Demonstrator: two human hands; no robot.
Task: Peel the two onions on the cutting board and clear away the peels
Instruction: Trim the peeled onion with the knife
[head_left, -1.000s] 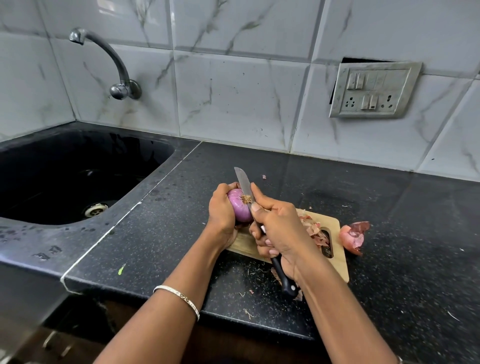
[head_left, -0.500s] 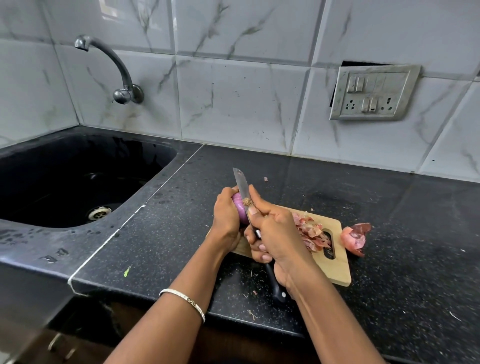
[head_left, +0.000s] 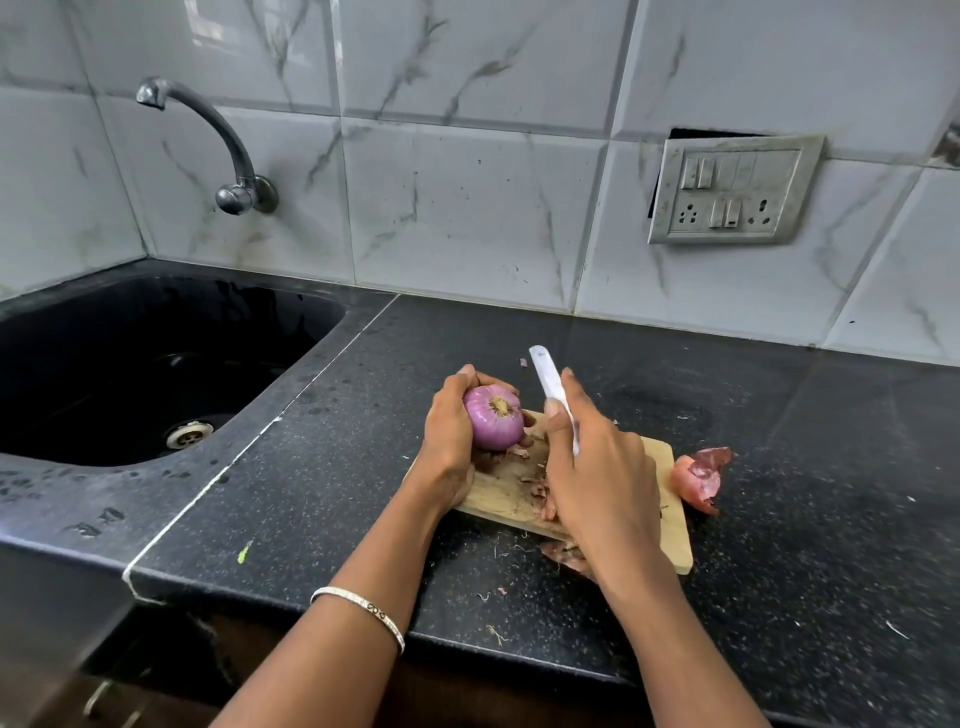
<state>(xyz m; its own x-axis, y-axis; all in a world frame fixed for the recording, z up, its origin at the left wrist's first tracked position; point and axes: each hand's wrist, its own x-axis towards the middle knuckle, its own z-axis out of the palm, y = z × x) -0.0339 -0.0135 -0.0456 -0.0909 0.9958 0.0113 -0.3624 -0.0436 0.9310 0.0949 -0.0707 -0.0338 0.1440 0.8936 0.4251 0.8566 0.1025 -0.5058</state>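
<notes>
I have the left hand (head_left: 451, 439) cupped round a round purple onion (head_left: 493, 420). Its fingers curl behind the bulb, and the root end faces my camera. The onion sits over the far-left end of the pale wooden cutting board (head_left: 671, 525). I cannot tell whether it rests on the wood.

The right hand (head_left: 597, 470) is closed round a steel-bladed knife (head_left: 546, 378), with the thumb laid along the blade and the handle hidden inside the grip. The blade tilts up and away toward the wall. It is just to the right of the onion, with a gap between them.

Reddish-brown peel scraps (head_left: 522, 470) lie on the board between and beneath the two hands. A few more lie at the board's near edge.

Just beside the board's right end, on the black speckled worktop (head_left: 805, 545), lies a reddish-pink onion piece with loose papery skin (head_left: 696, 480). I cannot make out whether it is a whole bulb or only a shell of peel.

A thin silver bangle (head_left: 363, 609) circles the left forearm. To the left is a black sink (head_left: 291, 332) under a curved metal tap (head_left: 218, 130), and a grey switch panel (head_left: 732, 192) is set in the marbled wall tiles.
</notes>
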